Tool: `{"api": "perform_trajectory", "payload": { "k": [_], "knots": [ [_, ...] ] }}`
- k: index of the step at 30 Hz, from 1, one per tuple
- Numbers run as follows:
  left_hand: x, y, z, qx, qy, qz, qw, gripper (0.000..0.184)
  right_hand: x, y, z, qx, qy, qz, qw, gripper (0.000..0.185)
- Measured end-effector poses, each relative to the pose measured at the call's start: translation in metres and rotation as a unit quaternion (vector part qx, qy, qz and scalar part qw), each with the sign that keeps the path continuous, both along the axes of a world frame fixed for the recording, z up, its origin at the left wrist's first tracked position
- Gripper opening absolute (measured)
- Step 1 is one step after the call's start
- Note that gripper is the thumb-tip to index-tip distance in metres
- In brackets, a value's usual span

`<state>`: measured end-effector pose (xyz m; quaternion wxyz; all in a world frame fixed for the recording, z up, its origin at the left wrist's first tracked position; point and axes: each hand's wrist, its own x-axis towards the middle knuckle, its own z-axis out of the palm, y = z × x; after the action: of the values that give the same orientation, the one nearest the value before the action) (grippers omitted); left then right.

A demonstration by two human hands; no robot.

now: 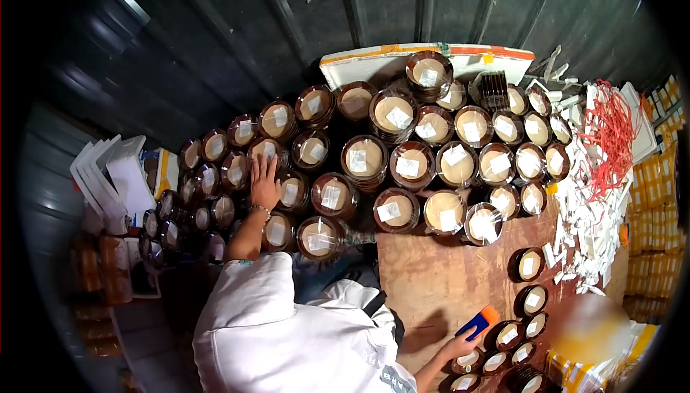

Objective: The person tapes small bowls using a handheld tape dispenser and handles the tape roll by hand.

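Note:
My left hand (265,188) rests with its fingers stretched out on the top of a film-wrapped stack of round brown-rimmed dishes (263,150). Each dish has a beige centre and a white paper label. Lower right, my right hand (460,344) is closed around a small blue-and-orange handheld object (477,322), whose exact kind I cannot make out. It is just above another group of stacked dishes (508,334). Many similar stacks (413,167) stand close together across the middle and left.
Behind the stacks leans a white foam board (359,70) with orange tape. White scraps (593,228) and tangled red strapping (609,138) are heaped at right, near yellow-taped boxes (654,213). White foam boxes (129,174) stand at left. The brown board surface (424,264) lies in front.

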<state>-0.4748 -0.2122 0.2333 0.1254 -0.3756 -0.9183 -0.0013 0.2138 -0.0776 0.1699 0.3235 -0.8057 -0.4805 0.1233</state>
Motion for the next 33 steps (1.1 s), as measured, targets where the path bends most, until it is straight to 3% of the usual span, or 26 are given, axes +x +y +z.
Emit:
{"api": "perform_trajectory", "payload": {
  "k": [4,6,7,11,14,19,24,26,28,29,30,31,32,33],
  "knots": [
    [-0.016,-0.008,0.001,0.043,-0.059,-0.068,0.995,0.089,0.003,-0.001,-0.001,0.001,0.035,0.000,0.999,0.048],
    [-0.015,-0.001,0.006,0.098,-0.055,0.053,0.992,0.104,0.010,-0.007,-0.007,-0.023,0.031,-0.005,0.999,0.047],
    [-0.024,0.002,0.003,0.166,-0.072,0.056,0.982,0.116,0.010,-0.011,-0.009,-0.029,0.031,-0.010,0.999,0.047],
    [-0.052,0.022,0.017,0.049,-0.166,0.137,0.975,0.117,0.017,-0.014,-0.011,-0.014,-0.011,-0.016,1.000,0.047],
    [-0.061,0.023,0.044,-0.017,-0.203,0.086,0.975,0.118,0.024,-0.020,-0.005,-0.034,-0.016,-0.036,0.999,0.050],
    [-0.056,0.016,0.025,-0.010,-0.133,0.071,0.989,0.118,0.023,-0.025,0.010,-0.030,-0.056,-0.050,0.997,0.050],
    [-0.067,0.009,0.022,-0.032,-0.158,0.085,0.983,0.119,0.023,-0.025,-0.012,-0.045,-0.007,-0.053,0.998,0.049],
    [-0.071,0.010,0.019,-0.076,-0.141,0.082,0.984,0.123,0.028,-0.026,-0.028,0.036,-0.008,-0.035,0.999,0.049],
    [-0.073,0.008,-0.006,-0.009,-0.045,-0.005,0.999,0.120,0.025,-0.022,-0.026,-0.013,-0.006,-0.044,0.999,0.044],
    [-0.007,0.058,0.070,0.000,-0.243,0.001,0.970,0.108,0.017,-0.018,-0.025,0.034,0.043,-0.051,0.997,0.040],
    [0.036,0.079,0.069,-0.011,0.022,-0.029,0.999,0.095,0.014,-0.019,-0.013,0.009,0.066,-0.067,0.996,0.039],
    [0.084,0.105,0.079,0.088,0.019,-0.107,0.990,0.083,0.003,-0.016,0.010,-0.001,0.115,-0.087,0.990,0.038],
    [0.134,0.128,0.082,0.189,0.008,-0.176,0.966,0.072,0.012,-0.024,-0.008,-0.006,0.162,-0.124,0.979,0.037],
    [0.173,0.141,0.059,0.214,-0.076,-0.266,0.937,0.060,0.018,-0.033,-0.017,-0.012,0.264,-0.170,0.949,0.041]
  ]
}}
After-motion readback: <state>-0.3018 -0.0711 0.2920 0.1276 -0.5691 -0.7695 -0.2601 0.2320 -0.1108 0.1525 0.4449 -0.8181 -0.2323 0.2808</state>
